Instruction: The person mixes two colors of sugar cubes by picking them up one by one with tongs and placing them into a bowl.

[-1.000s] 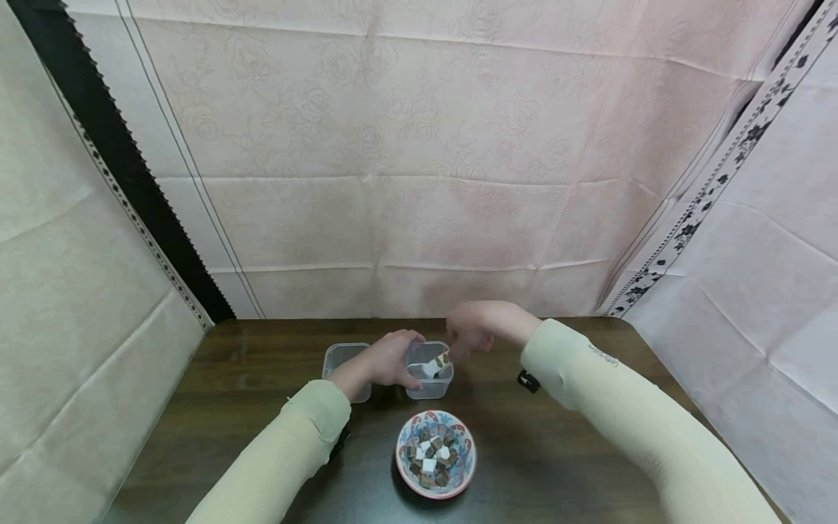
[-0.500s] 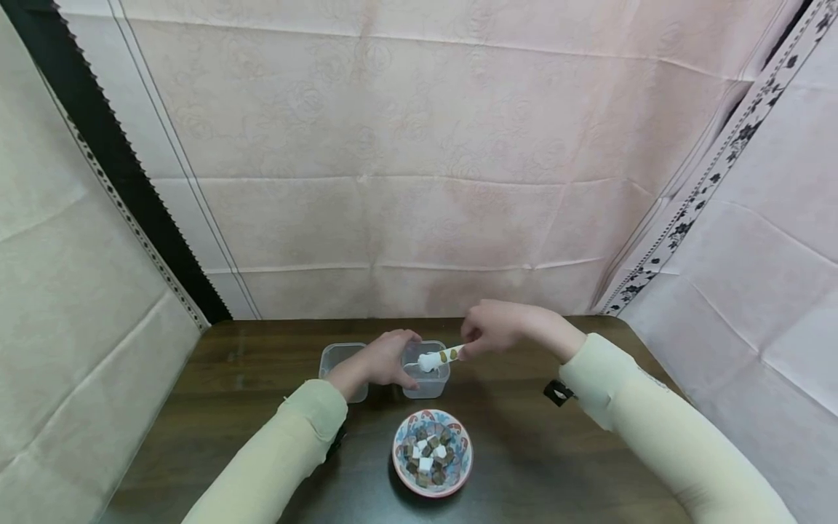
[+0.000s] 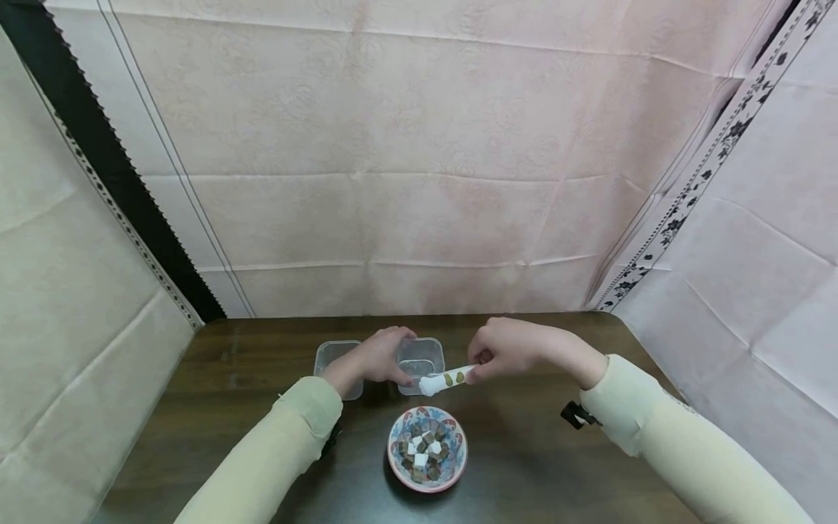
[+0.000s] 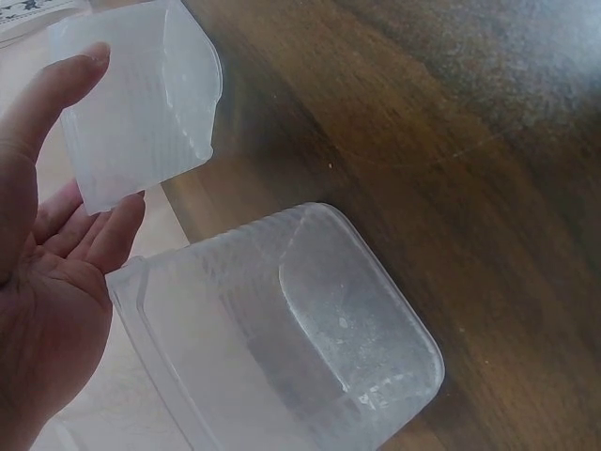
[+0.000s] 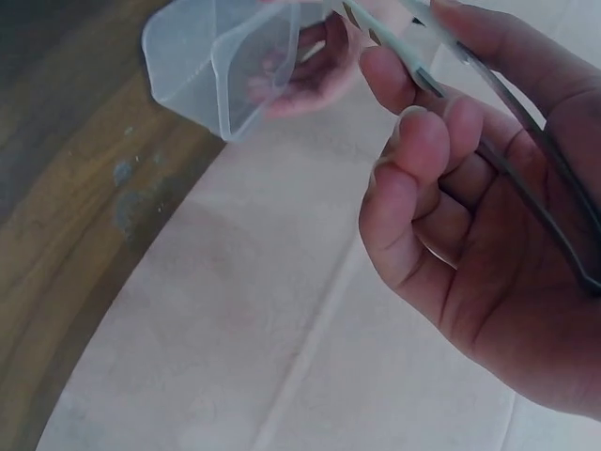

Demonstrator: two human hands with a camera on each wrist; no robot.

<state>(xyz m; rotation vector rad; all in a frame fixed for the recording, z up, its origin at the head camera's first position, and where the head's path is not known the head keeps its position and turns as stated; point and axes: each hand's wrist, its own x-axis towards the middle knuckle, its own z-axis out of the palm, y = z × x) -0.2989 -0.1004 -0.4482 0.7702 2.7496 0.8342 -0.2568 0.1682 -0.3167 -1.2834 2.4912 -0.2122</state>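
Observation:
My right hand (image 3: 513,349) grips tongs (image 3: 452,377) whose white ends carry gold-brown spots. Their tips overlap the near right corner of a clear plastic container (image 3: 440,356). In the right wrist view the metal arms of the tongs run back across the palm, fingers curled at them. My left hand (image 3: 376,356) holds that container by its sides, thumb on the near side and fingers beyond. The left wrist view has the thumb over its wall. Whether the white lump at the tongs' tips is a held piece, I cannot tell.
A second clear container (image 3: 334,349) stands to the left, partly behind the left hand. Nearer to me is a patterned bowl (image 3: 452,429) with several brown and white cubes (image 3: 421,460). The dark wooden table (image 3: 556,451) ends at a pale cloth backdrop (image 3: 425,218).
My right hand has moved right and towards me, drawing the tongs' tips from inside the container to its near right corner. The left hand keeps its hold.

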